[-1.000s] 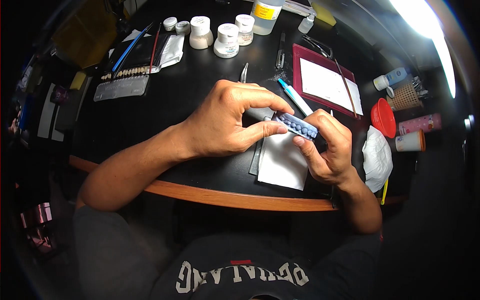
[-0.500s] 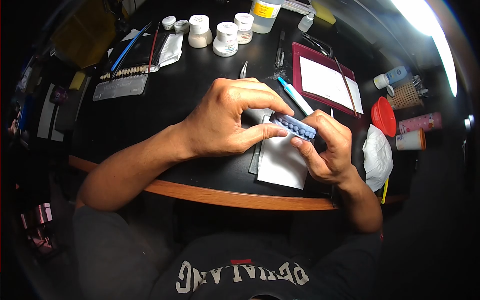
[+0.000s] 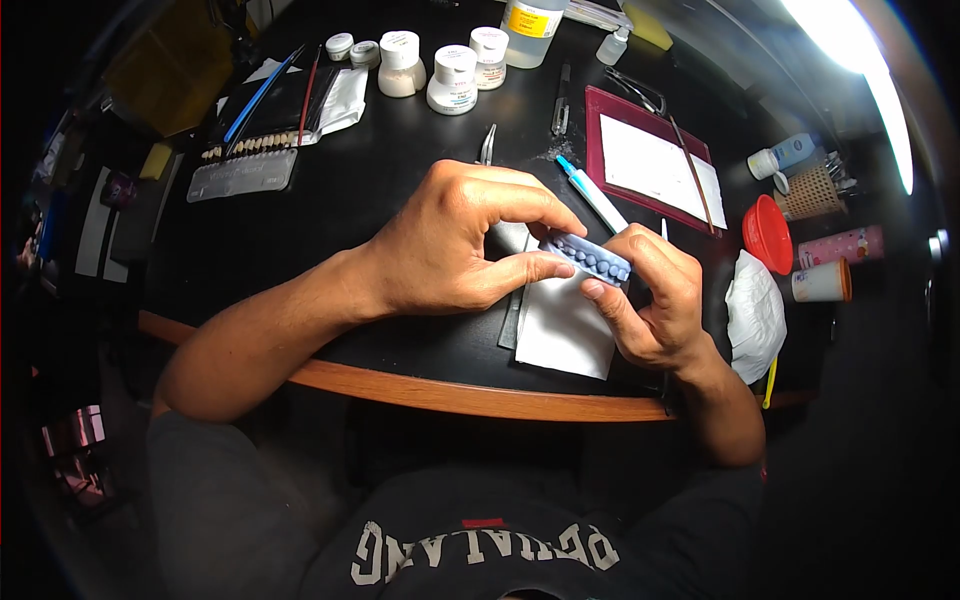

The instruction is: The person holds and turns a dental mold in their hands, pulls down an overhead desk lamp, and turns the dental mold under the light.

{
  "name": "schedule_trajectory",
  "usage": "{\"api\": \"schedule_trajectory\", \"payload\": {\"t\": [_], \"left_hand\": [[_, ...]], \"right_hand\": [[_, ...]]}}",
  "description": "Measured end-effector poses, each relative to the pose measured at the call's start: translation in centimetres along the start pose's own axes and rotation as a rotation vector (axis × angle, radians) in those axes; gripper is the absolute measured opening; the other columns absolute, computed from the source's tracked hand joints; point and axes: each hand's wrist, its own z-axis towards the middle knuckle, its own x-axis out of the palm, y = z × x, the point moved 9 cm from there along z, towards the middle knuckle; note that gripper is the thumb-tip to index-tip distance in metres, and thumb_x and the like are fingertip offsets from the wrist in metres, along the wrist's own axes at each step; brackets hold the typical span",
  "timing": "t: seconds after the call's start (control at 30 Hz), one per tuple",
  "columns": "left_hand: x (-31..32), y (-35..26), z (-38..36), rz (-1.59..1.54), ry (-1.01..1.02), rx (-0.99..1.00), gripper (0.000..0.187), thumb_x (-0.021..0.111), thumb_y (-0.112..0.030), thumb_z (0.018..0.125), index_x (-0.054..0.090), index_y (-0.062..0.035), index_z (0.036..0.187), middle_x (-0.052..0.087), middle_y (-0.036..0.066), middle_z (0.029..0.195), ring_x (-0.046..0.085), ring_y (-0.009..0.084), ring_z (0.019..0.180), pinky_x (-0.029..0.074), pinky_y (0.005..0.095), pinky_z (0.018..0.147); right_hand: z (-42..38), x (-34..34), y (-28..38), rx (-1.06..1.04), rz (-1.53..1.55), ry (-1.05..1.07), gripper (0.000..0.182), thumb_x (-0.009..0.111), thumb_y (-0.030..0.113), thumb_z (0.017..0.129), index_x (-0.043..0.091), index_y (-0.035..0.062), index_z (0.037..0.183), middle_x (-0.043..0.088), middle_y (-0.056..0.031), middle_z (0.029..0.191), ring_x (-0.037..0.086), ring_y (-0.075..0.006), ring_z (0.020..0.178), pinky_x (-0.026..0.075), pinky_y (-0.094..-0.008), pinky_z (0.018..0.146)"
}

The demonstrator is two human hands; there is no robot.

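A blue-grey dental model (image 3: pixel 597 262) with a row of teeth is held between both hands above the desk. My left hand (image 3: pixel 470 235) pinches its left end between thumb and forefinger. At the other end, the thumb and curled fingers of my right hand (image 3: pixel 655 290) grip it. Beneath the model lies a folded white paper (image 3: pixel 565 335), partly hidden by my hands. A blue-and-white pen-like tube (image 3: pixel 592 193) rests just behind the model. The tips of metal tweezers (image 3: pixel 488 143) show beyond my left hand.
White-capped powder jars (image 3: pixel 452 80) stand at the back near a large bottle (image 3: pixel 530 32). A tooth shade guide (image 3: pixel 242 173) lies at left. To the right are a maroon tray (image 3: pixel 597 115), a red bowl (image 3: pixel 767 232), crumpled tissue (image 3: pixel 755 315) and a cup (image 3: pixel 820 281).
The dental model has tilted slightly in the fingers, so its row of teeth faces me a little more. Both hands keep their grip in nearly the same place.
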Motion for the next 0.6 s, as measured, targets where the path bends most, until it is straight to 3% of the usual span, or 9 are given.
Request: {"api": "schedule_trajectory", "payload": {"t": [0.6], "left_hand": [[0.09, 0.02, -0.06, 0.017, 0.008, 0.001, 0.029, 0.091, -0.009, 0.082, 0.08, -0.0007, 0.108, 0.081, 0.014, 0.102, 0.079, 0.0257, 0.092, 0.059, 0.0356, 0.083]], "right_hand": [[0.03, 0.06, 0.08, -0.013, 0.002, -0.003, 0.025, 0.088, 0.016, 0.09, 0.072, -0.0032, 0.096, 0.067, -0.0114, 0.078, 0.065, -0.0198, 0.065, 0.049, -0.0324, 0.058]]}}
